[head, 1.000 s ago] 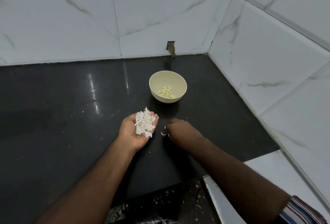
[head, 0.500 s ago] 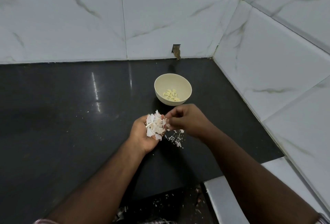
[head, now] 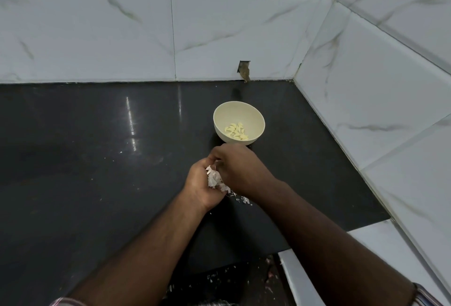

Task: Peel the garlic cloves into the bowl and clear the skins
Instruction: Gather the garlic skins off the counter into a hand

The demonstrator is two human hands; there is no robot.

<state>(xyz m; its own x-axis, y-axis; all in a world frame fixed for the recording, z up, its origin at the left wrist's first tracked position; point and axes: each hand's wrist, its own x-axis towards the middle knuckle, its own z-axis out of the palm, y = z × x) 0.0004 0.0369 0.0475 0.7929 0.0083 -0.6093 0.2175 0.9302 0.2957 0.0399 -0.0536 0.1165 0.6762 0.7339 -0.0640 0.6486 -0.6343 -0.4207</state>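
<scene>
Cream bowl (head: 239,120) w/ peeled cloves (head: 236,131); both hands, left (head: 202,187) & right (head: 240,171), clutching garlic skins (head: 214,179).

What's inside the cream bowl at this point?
The cream bowl holds a small pile of peeled garlic cloves at its bottom, and no skins show among them. The near inner wall is hidden behind the bowl's own rim.
</scene>
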